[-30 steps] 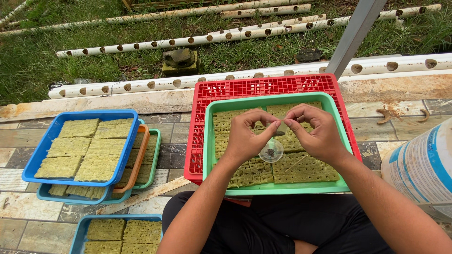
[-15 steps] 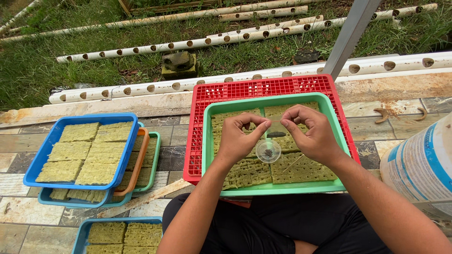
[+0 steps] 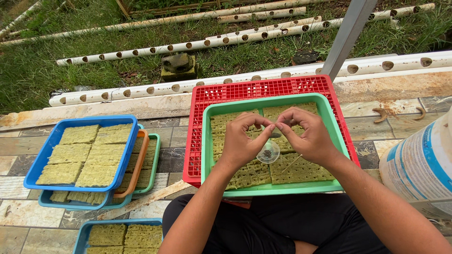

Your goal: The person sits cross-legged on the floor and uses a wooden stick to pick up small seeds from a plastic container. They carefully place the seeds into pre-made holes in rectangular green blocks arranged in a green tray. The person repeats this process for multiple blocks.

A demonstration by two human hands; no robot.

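A: Start at the fingertips. What do they show?

B: The left hand (image 3: 242,141) and the right hand (image 3: 306,136) meet thumb to forefinger above the green tray (image 3: 329,123). The fingers are pinched narrow, tip against tip. Whatever sits between them is too small to make out.

A: Below the hands?

B: A small clear dish (image 3: 268,152) with dark specks at its centre, likely seeds, lies on the scored sponge slabs (image 3: 301,171) in the green tray. A thin pale stick (image 3: 292,163) lies on the slabs just beside it, under the right hand.

A: And the tray itself?

B: It rests on a red slatted crate (image 3: 263,89), directly in front of the seated person's lap.

A: Progress?

B: I judge it partway at most. I cannot tell which cells in the slabs are filled. The dish holds specks, so work remains.

A: Anything further out?

B: To the left, a stack of trays, with a blue tray (image 3: 47,155) of sponge slabs on top; another blue tray (image 3: 87,233) lies nearer. A white bucket (image 3: 419,160) stands at right. Beyond lie holed white pipes (image 3: 141,89) and grass.
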